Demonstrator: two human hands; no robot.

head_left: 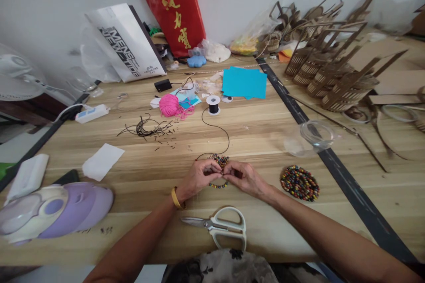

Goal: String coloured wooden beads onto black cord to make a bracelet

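Left hand point(199, 177): thumb and fingertips drawn together, nearly closed, at the beaded string point(219, 185). Right hand point(245, 179): likewise pinched, its fingertips meeting the left's. What lies in the pinch, bead or bare cord, is too small to tell.

Beaded string: multicoloured round beads, between and just beyond the hands; one part bunched on the far side, one part curving on the near side.

Black cord point(228, 137): one length, looping from the spool point(213, 107) to beside the left hand, where the fingers hide its end.

State of the work: a fair run of beads appears threaded already — the fastening, by judgement, looks unfinished, the fingertips being busy at a fine point. The cord shows no cut between spool and hand; whether it joins the beads is hidden.

Scissors point(229, 228): one pair, pale handles, lying on the tabletop point(159, 168) on the near side of the hands, untouched.

Coil of beads point(299, 183): one, multicoloured, flat, beside the right forearm.

Black cord pieces point(146, 129): a loose tangle, with short snippets scattered beside it.

Farther out: pink yarn point(169, 105), one ball; blue sheets point(245, 83), a stack; white paper point(103, 162), one piece; small woven baskets point(345, 90), several, at the far right — and a red bag point(181, 13), upright at the back.
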